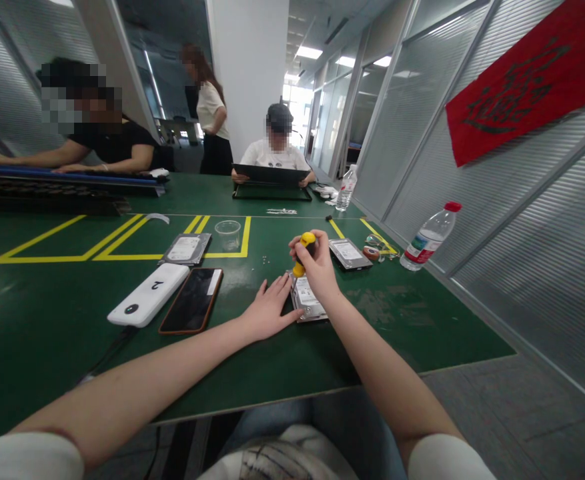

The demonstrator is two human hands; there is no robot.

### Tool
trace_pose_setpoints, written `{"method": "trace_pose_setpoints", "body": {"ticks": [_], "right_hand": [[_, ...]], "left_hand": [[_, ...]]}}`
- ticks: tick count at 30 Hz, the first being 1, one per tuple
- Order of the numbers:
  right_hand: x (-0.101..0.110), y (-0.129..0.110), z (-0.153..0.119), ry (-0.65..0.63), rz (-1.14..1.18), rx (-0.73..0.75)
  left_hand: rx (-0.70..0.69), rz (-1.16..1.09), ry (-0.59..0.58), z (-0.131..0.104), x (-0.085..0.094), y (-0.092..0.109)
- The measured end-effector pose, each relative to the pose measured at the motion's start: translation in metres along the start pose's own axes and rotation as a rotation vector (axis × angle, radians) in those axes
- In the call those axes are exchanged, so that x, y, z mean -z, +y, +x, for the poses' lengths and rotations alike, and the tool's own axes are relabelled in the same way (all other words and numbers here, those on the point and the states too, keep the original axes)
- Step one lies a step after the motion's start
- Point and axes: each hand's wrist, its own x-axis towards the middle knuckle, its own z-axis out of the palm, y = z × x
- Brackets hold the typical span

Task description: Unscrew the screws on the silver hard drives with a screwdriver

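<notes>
The right hand [318, 268] grips a yellow-and-black screwdriver [307, 238], its shaft pointing down at a hard drive [308, 293] on the green table [417, 327]; whether the tip sits in a screw is too small to tell. The left hand [267, 310] is spread flat at the drive's nine o'clock, fingertips by its left edge and thumb across its near corner.

Taking that drive as the clock's centre, tiny pale pieces [265, 260] lie near at ten o'clock, with a clear plastic cup [228, 236] farther along that line. A second drive [349, 254] rests between one and two; just beyond it, at two, is a brown roll [371, 253], then a red-capped bottle [428, 240]. At nine lie a dark phone [192, 301] and, past it, a white device [148, 295] marked 2. A third drive [186, 248] sits between nine and ten. Well off between eleven and twelve, a seated person [275, 155] holds a black panel [271, 174]; another bottle [346, 190] stands toward one.
</notes>
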Motion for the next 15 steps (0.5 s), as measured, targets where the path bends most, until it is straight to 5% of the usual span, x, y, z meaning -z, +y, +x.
{"method": "trace_pose_setpoints", "body": {"ticks": [15], "right_hand": [[-0.0007,0.0014,-0.0044,-0.090,-0.017,0.017]], "left_hand": [[-0.011,-0.002,-0.001,0.0002,-0.0010,-0.0005]]}}
